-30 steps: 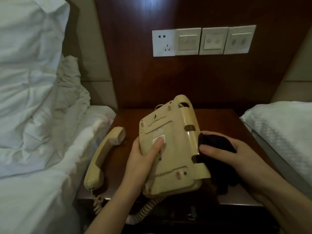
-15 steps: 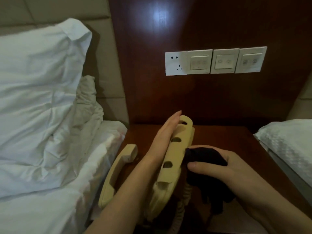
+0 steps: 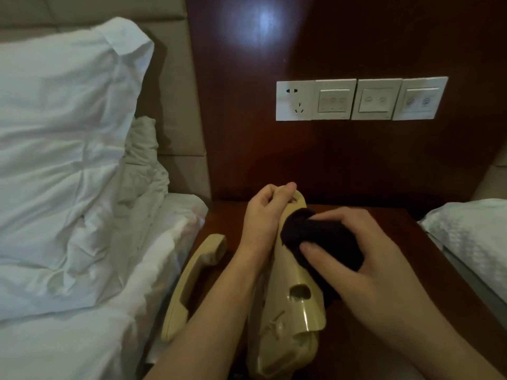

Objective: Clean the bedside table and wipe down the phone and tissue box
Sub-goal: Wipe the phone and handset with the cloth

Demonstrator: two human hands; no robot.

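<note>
Near the worktop's front edge, the left hand grips the upended phone base by its top, long axis running front-to-back, while the right hand pinches a dark cloth against its right face.

The phone base stands on edge near the front middle of the bedside table. The left hand is on the base's left side and far end; the right hand is on its right side, with the cloth between palm and base. The handset lies along the table's left edge, left of the base. A bed with a pillow lies beyond that left edge, another bed beyond the right edge. Behind the table's back edge rises a wall panel carrying a row of switch plates.
</note>
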